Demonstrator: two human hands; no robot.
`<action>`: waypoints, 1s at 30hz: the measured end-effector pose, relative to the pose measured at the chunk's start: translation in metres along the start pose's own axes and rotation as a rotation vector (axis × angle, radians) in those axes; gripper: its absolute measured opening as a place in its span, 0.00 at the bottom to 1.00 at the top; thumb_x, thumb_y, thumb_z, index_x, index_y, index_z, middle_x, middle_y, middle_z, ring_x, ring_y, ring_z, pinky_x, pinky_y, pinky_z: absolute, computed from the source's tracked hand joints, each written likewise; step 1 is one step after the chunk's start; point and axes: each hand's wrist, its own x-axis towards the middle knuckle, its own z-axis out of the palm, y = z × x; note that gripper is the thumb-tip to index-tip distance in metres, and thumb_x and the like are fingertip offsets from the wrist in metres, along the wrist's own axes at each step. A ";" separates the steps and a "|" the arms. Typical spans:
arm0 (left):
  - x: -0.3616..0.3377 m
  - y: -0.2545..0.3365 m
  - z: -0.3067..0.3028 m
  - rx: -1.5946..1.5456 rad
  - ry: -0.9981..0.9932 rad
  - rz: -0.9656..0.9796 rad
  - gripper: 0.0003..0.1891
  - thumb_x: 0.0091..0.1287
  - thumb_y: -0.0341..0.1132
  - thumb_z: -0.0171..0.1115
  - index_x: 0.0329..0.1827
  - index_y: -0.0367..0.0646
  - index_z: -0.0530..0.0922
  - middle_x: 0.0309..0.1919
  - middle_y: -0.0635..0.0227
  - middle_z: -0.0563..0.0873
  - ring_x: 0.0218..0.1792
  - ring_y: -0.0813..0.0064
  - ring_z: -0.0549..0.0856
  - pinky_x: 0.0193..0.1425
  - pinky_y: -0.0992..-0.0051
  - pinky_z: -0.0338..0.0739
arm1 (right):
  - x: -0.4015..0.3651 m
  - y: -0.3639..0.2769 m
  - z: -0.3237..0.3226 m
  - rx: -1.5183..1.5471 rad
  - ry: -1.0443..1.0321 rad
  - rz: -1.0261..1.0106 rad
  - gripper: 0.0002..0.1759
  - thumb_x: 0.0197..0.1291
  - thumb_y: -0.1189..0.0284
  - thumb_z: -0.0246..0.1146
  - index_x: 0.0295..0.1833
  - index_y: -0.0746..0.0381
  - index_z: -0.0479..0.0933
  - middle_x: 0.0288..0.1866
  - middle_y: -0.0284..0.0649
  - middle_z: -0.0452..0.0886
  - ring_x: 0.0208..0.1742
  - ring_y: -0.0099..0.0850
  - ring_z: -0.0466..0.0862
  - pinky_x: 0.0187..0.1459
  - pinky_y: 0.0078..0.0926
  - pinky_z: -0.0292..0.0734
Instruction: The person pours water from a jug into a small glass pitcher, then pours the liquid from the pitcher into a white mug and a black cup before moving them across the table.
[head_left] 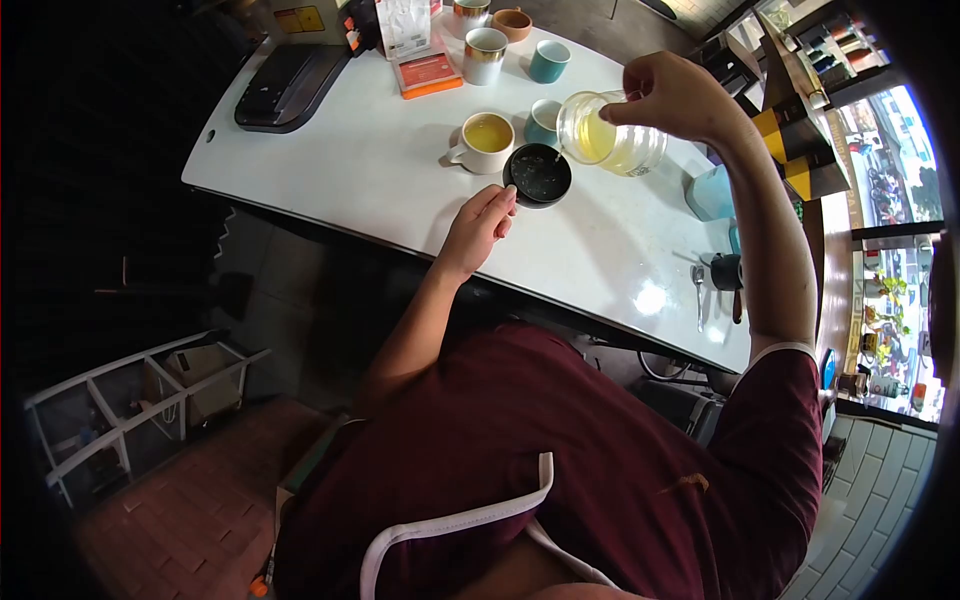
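Observation:
My left hand point(480, 232) is closed on the near side of a small black cup point(538, 198), whose dark inside faces up with a few bright specks. In my right hand point(675, 95) is a clear glass jug point(640, 152), tipped to the left and holding pale yellow liquid point(597, 137). The jug's mouth is close to the cup's right rim; whether liquid is running out is hard to make out. Left of the black cup stands a white mug point(488, 163) with yellow liquid in it. A teal cup point(541, 122) sits just behind, partly covered by the jug.
On the white table point(330, 180) are another teal cup point(550, 62), a white-and-gold cup point(484, 60), a brown cup point(512, 25), a red-orange packet point(430, 72) and a black flat device point(290, 88). A spoon point(698, 298) and a dark cup point(727, 272) lie toward the right edge.

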 end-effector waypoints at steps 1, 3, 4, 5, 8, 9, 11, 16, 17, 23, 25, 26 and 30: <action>-0.003 0.002 -0.004 0.003 0.007 0.000 0.16 0.73 0.45 0.48 0.30 0.44 0.71 0.20 0.77 0.70 0.22 0.89 0.67 0.26 0.86 0.58 | 0.002 0.000 -0.003 0.053 -0.031 0.020 0.24 0.42 0.53 0.70 0.27 0.65 0.78 0.22 0.40 0.79 0.24 0.28 0.78 0.31 0.24 0.71; -0.009 0.008 -0.011 -0.002 0.024 0.005 0.16 0.73 0.45 0.48 0.30 0.44 0.71 0.20 0.77 0.70 0.22 0.89 0.67 0.26 0.86 0.59 | 0.011 0.004 -0.004 0.096 -0.032 0.000 0.23 0.42 0.54 0.70 0.26 0.65 0.78 0.20 0.39 0.77 0.22 0.25 0.75 0.29 0.22 0.69; -0.012 0.009 -0.016 0.002 0.030 0.007 0.16 0.73 0.45 0.48 0.30 0.44 0.71 0.20 0.77 0.70 0.22 0.89 0.67 0.26 0.86 0.59 | 0.016 0.007 -0.003 0.101 -0.044 0.011 0.23 0.42 0.54 0.70 0.25 0.65 0.77 0.19 0.39 0.76 0.22 0.25 0.74 0.28 0.22 0.68; -0.016 0.009 -0.020 0.004 0.035 0.018 0.16 0.73 0.44 0.48 0.30 0.44 0.71 0.20 0.77 0.70 0.22 0.89 0.67 0.26 0.86 0.59 | 0.022 0.009 -0.002 0.106 -0.058 0.021 0.23 0.43 0.54 0.70 0.25 0.65 0.77 0.19 0.38 0.75 0.21 0.25 0.73 0.28 0.21 0.67; -0.028 0.017 -0.031 -0.003 0.057 0.024 0.16 0.73 0.44 0.48 0.29 0.44 0.71 0.22 0.77 0.69 0.23 0.88 0.66 0.27 0.86 0.59 | 0.034 0.004 0.012 0.071 0.014 -0.018 0.23 0.42 0.53 0.69 0.25 0.64 0.78 0.18 0.39 0.75 0.20 0.25 0.72 0.27 0.21 0.66; -0.032 0.019 -0.034 -0.018 0.069 0.017 0.16 0.73 0.44 0.49 0.29 0.44 0.70 0.23 0.78 0.68 0.23 0.88 0.66 0.27 0.85 0.59 | 0.039 0.001 0.016 0.030 0.023 -0.017 0.23 0.42 0.53 0.69 0.25 0.64 0.78 0.18 0.39 0.75 0.20 0.26 0.72 0.26 0.22 0.66; -0.041 0.020 -0.042 -0.006 0.092 0.010 0.16 0.73 0.43 0.49 0.29 0.43 0.70 0.22 0.78 0.69 0.23 0.88 0.66 0.27 0.85 0.59 | 0.048 -0.006 0.025 -0.008 0.022 -0.001 0.24 0.41 0.52 0.69 0.27 0.64 0.78 0.21 0.41 0.78 0.22 0.28 0.76 0.28 0.25 0.70; -0.058 0.022 -0.064 0.065 0.171 0.036 0.16 0.73 0.44 0.46 0.31 0.43 0.71 0.32 0.71 0.76 0.24 0.86 0.69 0.26 0.85 0.61 | 0.071 -0.018 0.052 -0.081 0.032 0.025 0.23 0.38 0.51 0.68 0.31 0.61 0.80 0.28 0.42 0.82 0.32 0.34 0.83 0.37 0.31 0.76; -0.061 0.022 -0.068 0.068 0.176 0.039 0.16 0.73 0.44 0.46 0.31 0.43 0.71 0.32 0.71 0.76 0.24 0.86 0.69 0.26 0.85 0.61 | 0.074 -0.020 0.054 -0.098 0.041 0.023 0.22 0.38 0.52 0.68 0.31 0.60 0.80 0.29 0.41 0.83 0.32 0.34 0.83 0.37 0.31 0.77; -0.074 0.025 -0.075 0.045 0.294 0.137 0.17 0.73 0.44 0.47 0.29 0.41 0.71 0.19 0.76 0.69 0.20 0.88 0.66 0.23 0.85 0.58 | 0.080 -0.051 0.056 -0.208 -0.034 0.025 0.20 0.39 0.54 0.67 0.35 0.56 0.82 0.31 0.37 0.84 0.35 0.33 0.84 0.38 0.32 0.79; -0.077 0.024 -0.079 0.040 0.338 0.143 0.18 0.73 0.45 0.47 0.29 0.41 0.72 0.18 0.76 0.68 0.20 0.87 0.66 0.23 0.85 0.58 | 0.082 -0.056 0.059 -0.210 0.002 -0.003 0.19 0.38 0.55 0.68 0.33 0.57 0.81 0.30 0.37 0.84 0.34 0.34 0.83 0.38 0.32 0.78; -0.080 0.024 -0.080 0.038 0.346 0.144 0.18 0.73 0.45 0.47 0.29 0.41 0.72 0.18 0.76 0.68 0.20 0.87 0.66 0.23 0.85 0.58 | 0.085 -0.056 0.063 -0.236 0.013 -0.016 0.20 0.38 0.55 0.68 0.34 0.57 0.81 0.30 0.37 0.84 0.34 0.33 0.84 0.37 0.32 0.78; -0.086 0.023 -0.083 0.031 0.387 0.140 0.18 0.73 0.44 0.48 0.29 0.41 0.72 0.18 0.76 0.68 0.20 0.87 0.66 0.23 0.84 0.58 | 0.092 -0.061 0.066 -0.282 -0.035 -0.008 0.20 0.37 0.55 0.68 0.36 0.56 0.82 0.30 0.37 0.84 0.34 0.33 0.84 0.37 0.33 0.78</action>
